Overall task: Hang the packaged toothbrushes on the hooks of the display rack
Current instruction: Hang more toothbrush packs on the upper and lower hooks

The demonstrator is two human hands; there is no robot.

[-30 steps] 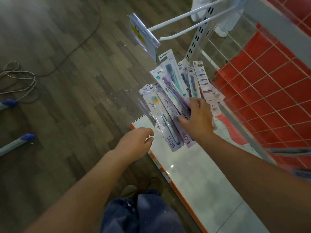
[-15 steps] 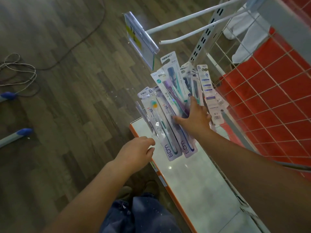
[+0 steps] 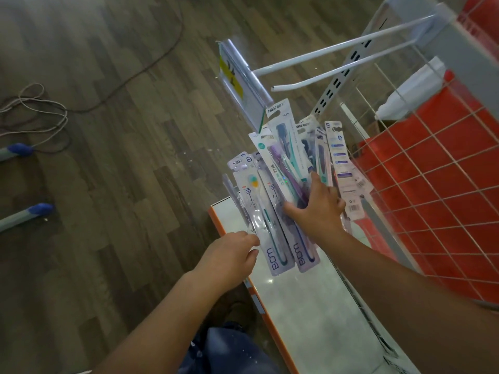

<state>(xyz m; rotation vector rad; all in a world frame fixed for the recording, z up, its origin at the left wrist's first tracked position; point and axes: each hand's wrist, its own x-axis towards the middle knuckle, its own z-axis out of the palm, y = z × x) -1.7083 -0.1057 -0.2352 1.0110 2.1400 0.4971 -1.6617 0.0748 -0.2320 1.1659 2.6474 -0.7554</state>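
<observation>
Wood-plank floor [image 3: 121, 157] behind; right hand [image 3: 318, 209] clasps fanned packaged toothbrushes [image 3: 272, 211] below bare hook [image 3: 324, 78], left hand [image 3: 229, 257] curled at their near-left edge, hold unclear; risk: loose fan slips while threading one.

Bare left hand [image 3: 229, 255], right hand [image 3: 316, 209], forearms [image 3: 162, 306]; blue flecked trousers [image 3: 229, 352]

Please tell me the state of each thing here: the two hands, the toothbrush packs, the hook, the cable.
right hand: grips the fan of packaged toothbrushes.
packaged toothbrushes: sealed, fanned out in the right hand.
left hand: pinches the edge of the left BDM pack.
hook: bare, nothing hangs on it.
upper rod: carries the label holder at its tip.
cable: lying looped on the floor.
</observation>
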